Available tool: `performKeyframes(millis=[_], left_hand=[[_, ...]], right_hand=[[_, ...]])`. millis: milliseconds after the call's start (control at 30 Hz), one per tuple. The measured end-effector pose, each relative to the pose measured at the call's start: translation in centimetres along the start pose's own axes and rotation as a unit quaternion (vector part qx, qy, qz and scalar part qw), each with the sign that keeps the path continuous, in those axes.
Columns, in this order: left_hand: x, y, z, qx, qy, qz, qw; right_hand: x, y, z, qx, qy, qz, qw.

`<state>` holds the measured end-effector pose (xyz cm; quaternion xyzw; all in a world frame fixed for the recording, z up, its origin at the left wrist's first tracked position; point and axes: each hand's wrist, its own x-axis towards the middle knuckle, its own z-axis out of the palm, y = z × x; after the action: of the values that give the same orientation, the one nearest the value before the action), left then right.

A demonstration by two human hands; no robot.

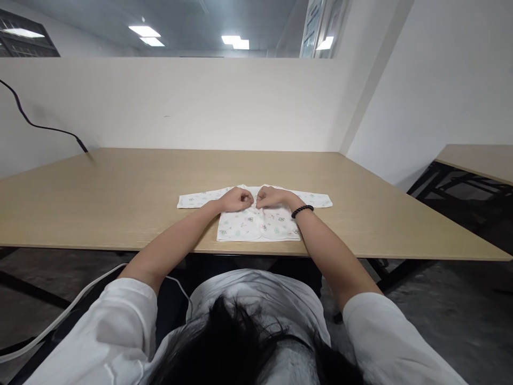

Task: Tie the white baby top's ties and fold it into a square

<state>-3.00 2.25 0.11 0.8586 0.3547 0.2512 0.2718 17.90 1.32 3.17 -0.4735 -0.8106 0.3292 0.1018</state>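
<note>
A small white baby shirt (240, 225) with a light print lies spread flat on the table, its sleeves stretched out to both sides and its hem toward me. Down its middle runs a front opening. My left hand (237, 199) is closed in a pinch on the shirt's front, just left of that opening. Close beside it, my right hand (272, 197) pinches the fabric on the other side, a dark bead bracelet on its wrist. The fingertips of both hands almost meet near the upper chest. Any fastener between them is too small to make out.
The wooden table (132, 182) reaches back to a white partition (216, 101). A black cable (48, 127) hangs down at the far left. Another table (481, 160) stands to the right, and a white cord (68, 318) runs by my left side.
</note>
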Motion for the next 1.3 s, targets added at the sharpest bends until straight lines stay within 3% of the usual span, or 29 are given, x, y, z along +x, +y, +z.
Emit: performKeyframes(millis=[100,233,367,767,1300], left_hand=[[0.0,0.0,0.0,-0.031,-0.002,0.007,0.999],[-0.1,0.1,0.0,-0.06,-0.021,0.012,0.998],[-0.2,0.2,0.0,-0.073,-0.037,0.0,0.997],[0.4,0.5,0.9,-0.064,-0.016,-0.037,0.997],[0.4,0.3,0.8,-0.102,-0.043,-0.063,0.992]], right_hand=[[-0.5,0.0,-0.5,0.056,-0.035,0.0,0.998],[-1.0,-0.2,-1.1,0.094,-0.037,0.014,0.995],[-1.1,-0.1,-1.4,0.096,-0.044,0.023,0.994],[-0.4,1.1,-1.6,0.114,-0.097,-0.017,0.989],[0.0,1.6,-1.5,0.113,-0.092,-0.017,0.989]])
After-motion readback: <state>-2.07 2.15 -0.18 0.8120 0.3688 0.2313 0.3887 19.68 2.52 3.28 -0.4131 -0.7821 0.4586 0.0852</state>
